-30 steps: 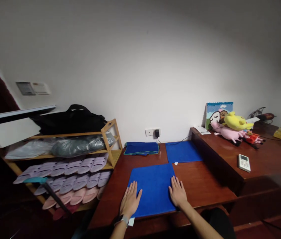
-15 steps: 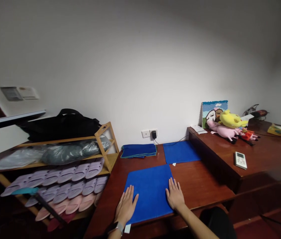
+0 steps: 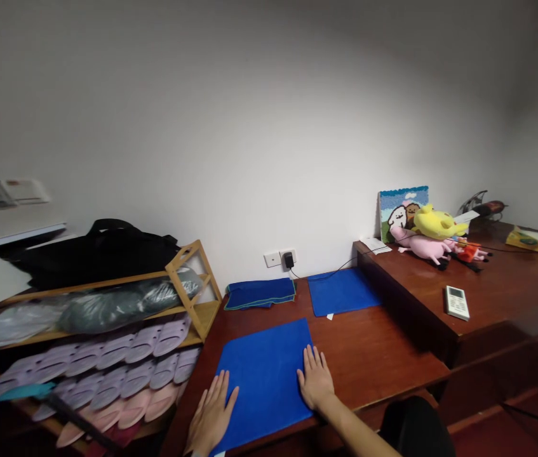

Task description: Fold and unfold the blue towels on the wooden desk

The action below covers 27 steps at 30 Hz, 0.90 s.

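A bright blue cloth (image 3: 263, 381) lies spread flat on the reddish-brown desk (image 3: 364, 349), a white tag showing at its near left corner. My left hand (image 3: 212, 409) rests palm down over its left edge, fingers stretched out. On the right edge lies my right hand (image 3: 315, 379), also flat with the fingers a little apart. Neither hand grips the cloth. Behind it, against the wall, are a folded dark blue cloth (image 3: 259, 293) with green edging and another flat blue cloth (image 3: 342, 292) with a white tag.
A wooden rack (image 3: 197, 285) at left holds slippers (image 3: 126, 346), plastic-wrapped bundles and a black bag (image 3: 97, 251). A black plug (image 3: 288, 259) sits in the wall socket, its cable trailing right. The raised desk on the right carries plush toys (image 3: 433, 235) and a white remote (image 3: 457, 303).
The blue cloth and both hands have shifted left on the desk, toward the rack, with the hands staying flat on its edges. The camera view has tilted and turned slightly.
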Each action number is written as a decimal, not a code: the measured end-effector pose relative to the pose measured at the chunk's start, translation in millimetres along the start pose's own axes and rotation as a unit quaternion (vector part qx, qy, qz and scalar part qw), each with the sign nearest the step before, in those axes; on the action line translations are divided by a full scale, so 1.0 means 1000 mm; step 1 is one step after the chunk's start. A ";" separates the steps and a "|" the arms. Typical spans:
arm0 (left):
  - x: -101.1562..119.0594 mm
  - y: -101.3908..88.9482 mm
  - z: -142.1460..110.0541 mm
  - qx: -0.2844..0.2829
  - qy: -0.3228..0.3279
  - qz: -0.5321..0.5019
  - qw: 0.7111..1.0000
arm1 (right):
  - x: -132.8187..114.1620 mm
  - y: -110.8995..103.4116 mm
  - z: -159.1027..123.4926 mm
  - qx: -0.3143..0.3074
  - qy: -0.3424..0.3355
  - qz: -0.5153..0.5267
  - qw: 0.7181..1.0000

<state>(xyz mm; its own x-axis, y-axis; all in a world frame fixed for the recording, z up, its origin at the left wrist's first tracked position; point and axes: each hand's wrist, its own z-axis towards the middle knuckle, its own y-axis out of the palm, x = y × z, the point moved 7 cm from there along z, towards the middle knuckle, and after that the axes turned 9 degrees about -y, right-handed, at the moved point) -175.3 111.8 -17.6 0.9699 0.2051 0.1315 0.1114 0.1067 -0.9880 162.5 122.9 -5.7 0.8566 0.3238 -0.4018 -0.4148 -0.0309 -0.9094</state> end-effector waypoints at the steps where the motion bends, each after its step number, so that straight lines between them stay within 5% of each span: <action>1: -0.006 0.000 0.002 0.000 -0.002 0.005 1.000 | -0.004 0.003 0.003 0.001 -0.001 0.003 1.000; 9: -0.027 0.003 0.007 0.002 -0.006 -0.010 1.000 | -0.011 0.013 0.014 0.000 -0.014 0.021 1.000; 12: -0.028 0.004 0.005 0.009 -0.002 -0.025 1.000 | 0.019 -0.012 0.023 0.021 -0.011 0.011 1.000; 17: -0.029 0.005 0.001 0.020 0.010 -0.025 0.999 | 0.113 -0.072 0.056 0.030 0.113 -0.092 0.989; 20: -0.029 0.005 0.000 0.031 0.016 -0.026 0.999 | 0.152 -0.083 0.072 0.008 0.144 -0.123 0.982; 27: -0.030 0.005 0.001 0.040 0.013 -0.023 0.999 | 0.154 -0.065 0.052 -0.011 0.142 -0.124 0.982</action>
<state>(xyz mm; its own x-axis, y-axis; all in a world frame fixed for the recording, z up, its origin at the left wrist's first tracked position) -204.0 107.2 -26.7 0.9695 0.1734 0.1733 0.1393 0.1921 -0.9714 306.0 223.6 -2.7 0.9826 0.0468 -0.1796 -0.1795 -0.0055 -0.9837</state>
